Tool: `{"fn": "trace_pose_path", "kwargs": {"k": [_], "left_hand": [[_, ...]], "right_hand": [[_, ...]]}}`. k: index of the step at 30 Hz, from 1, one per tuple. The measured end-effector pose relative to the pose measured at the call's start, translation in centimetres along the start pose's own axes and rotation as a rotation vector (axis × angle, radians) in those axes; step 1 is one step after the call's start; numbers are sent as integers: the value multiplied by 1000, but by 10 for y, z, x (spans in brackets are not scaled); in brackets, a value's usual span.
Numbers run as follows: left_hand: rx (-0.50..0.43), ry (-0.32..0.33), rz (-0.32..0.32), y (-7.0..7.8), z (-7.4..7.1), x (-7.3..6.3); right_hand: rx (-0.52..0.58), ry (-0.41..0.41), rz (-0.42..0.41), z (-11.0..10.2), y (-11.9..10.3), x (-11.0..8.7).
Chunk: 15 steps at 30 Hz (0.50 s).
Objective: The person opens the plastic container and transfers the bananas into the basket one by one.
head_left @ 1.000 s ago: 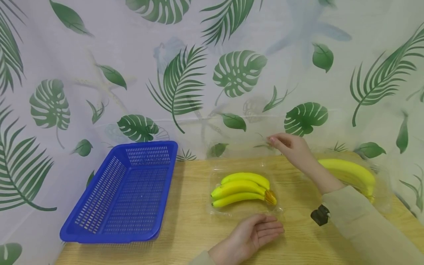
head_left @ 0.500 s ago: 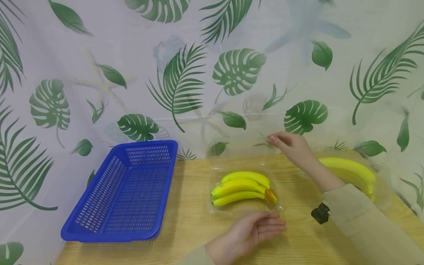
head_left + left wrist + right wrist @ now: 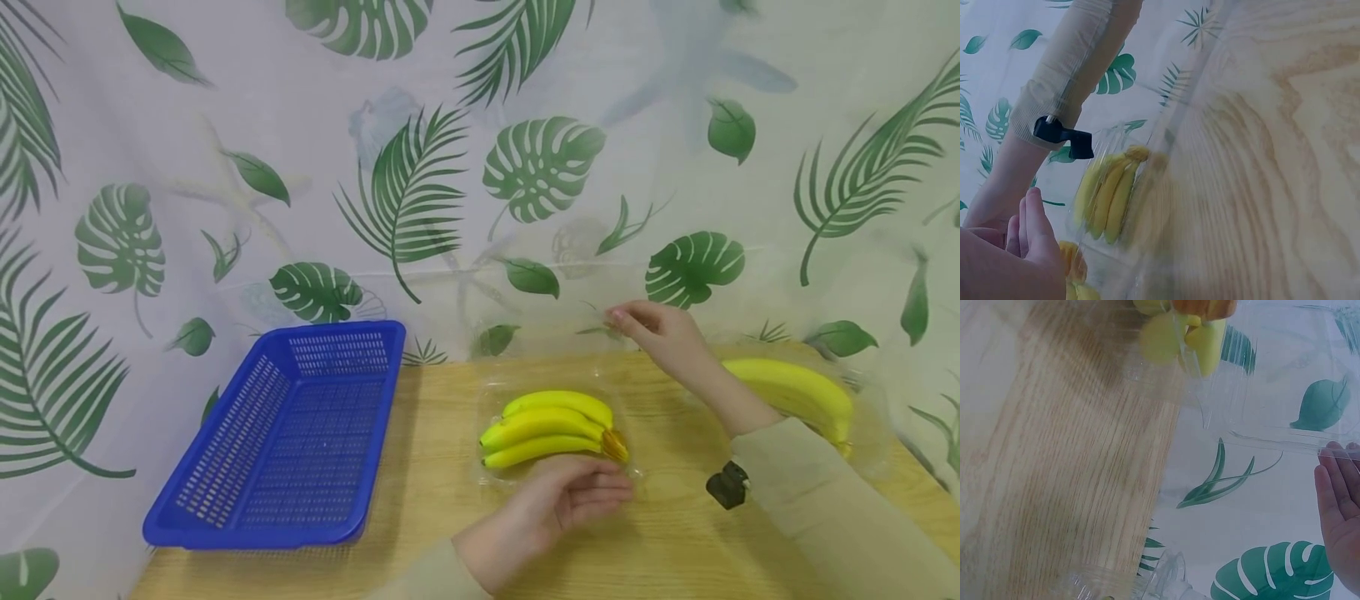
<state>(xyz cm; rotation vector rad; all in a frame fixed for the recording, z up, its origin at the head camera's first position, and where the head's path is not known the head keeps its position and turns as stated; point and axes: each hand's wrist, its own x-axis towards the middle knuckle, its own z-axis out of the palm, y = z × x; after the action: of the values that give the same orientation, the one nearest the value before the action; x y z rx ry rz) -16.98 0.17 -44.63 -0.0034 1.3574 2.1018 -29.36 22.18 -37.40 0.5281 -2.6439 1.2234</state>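
Raising the left hand to the banana box, lid held up

Left hand [image 3: 558,504], lower centre of the head view, has moved a little up the frame since half a second ago — its thumb side now overlaps the near edge of the clear box [image 3: 492,385]. Whether it touches the box or the bananas [image 3: 551,429] cannot be told. Right hand [image 3: 651,325] looks unmoved, pinching the edge of the raised clear lid [image 3: 1266,412] at right of centre.

Bananas lie in the box base, just right of centre, stem end to the right. My reading: the lid is out of the way and the left hand is coming within reach of the fruit.

Pose: left hand loose, holding nothing, palm partly turned up, fingers together and pointing right. Right forearm slants in from the lower right, crossing in front of a second clear box [image 3: 870,425] with more bananas [image 3: 795,387] — wrist bent toward the lid. Blue basket [image 3: 255,536] stands at left on the tabletop [image 3: 423,483], apart from both hands.
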Motion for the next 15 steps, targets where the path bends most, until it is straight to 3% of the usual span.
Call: {"fn": "trace_pose_path", "kwargs": {"k": [15], "left_hand": [[58, 23, 166, 27, -19, 7]], "right_hand": [[-7, -4, -2, 1, 0, 0]]}}
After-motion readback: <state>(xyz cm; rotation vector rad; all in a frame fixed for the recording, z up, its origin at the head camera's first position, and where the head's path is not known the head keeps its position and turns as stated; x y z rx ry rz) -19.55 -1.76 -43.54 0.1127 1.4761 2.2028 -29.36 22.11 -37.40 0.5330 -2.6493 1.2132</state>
